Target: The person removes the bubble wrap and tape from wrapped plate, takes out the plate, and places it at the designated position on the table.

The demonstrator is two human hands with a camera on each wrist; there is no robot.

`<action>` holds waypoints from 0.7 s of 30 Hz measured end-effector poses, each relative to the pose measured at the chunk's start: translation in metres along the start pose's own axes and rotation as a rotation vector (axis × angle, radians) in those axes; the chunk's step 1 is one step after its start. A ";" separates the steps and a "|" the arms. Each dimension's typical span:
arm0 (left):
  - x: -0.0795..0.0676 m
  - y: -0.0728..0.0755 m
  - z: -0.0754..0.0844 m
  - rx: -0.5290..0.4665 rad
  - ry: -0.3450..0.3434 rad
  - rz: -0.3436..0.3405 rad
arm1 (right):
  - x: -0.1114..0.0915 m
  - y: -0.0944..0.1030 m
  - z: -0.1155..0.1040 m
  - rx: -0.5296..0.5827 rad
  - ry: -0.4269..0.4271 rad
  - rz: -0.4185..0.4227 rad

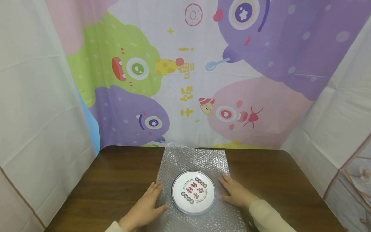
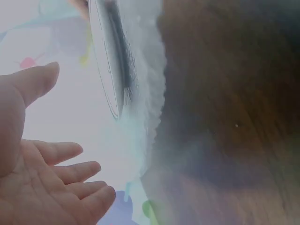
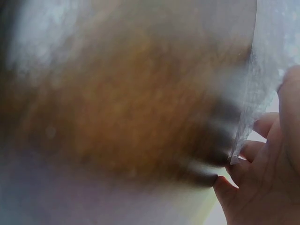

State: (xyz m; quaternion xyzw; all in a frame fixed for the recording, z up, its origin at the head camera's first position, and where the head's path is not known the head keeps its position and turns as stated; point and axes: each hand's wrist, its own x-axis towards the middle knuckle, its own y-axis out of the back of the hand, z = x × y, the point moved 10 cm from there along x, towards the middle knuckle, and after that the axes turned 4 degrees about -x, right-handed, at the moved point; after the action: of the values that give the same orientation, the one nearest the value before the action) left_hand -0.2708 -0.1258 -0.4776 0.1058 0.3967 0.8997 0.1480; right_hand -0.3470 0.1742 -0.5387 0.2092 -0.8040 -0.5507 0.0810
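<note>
A round white plate (image 1: pixel 193 206) with red and green print and a dark rim lies on a sheet of bubble wrap (image 1: pixel 194 159). My left hand (image 1: pixel 145 206) is at the wrap's left edge, with thumb and fingers spread beside the plate. In the left wrist view, that hand (image 2: pixel 51 183) has a bare palm, and the plate (image 2: pixel 110 61) shows edge-on. To the plate's right, my right hand (image 1: pixel 236 192) rests its extended fingers over the wrap's right edge. The right wrist view shows this hand (image 3: pixel 262 178) with its fingertips right at the wrap's edge (image 3: pixel 243 112).
Under the wrap is a dark brown wooden table (image 1: pixel 121 180) with rounded far corners. A cartoon-printed curtain (image 1: pixel 179 129) hangs behind it. Pale cloth panels stand at the left (image 1: pixel 40 112) and right (image 1: pixel 327 129).
</note>
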 end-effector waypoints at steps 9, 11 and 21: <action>0.013 -0.021 -0.013 -0.032 0.012 -0.077 | 0.000 0.001 -0.001 0.004 0.001 0.001; 0.014 -0.027 -0.017 -0.026 0.021 -0.104 | 0.000 0.001 -0.002 0.007 0.001 0.000; 0.012 -0.045 -0.023 0.041 0.061 -0.212 | 0.001 0.000 0.000 0.007 0.011 0.005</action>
State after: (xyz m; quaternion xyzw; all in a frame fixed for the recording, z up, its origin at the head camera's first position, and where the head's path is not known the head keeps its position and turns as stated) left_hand -0.2810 -0.1084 -0.5254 0.0386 0.4283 0.8736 0.2278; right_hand -0.3486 0.1741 -0.5386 0.2108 -0.8058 -0.5466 0.0862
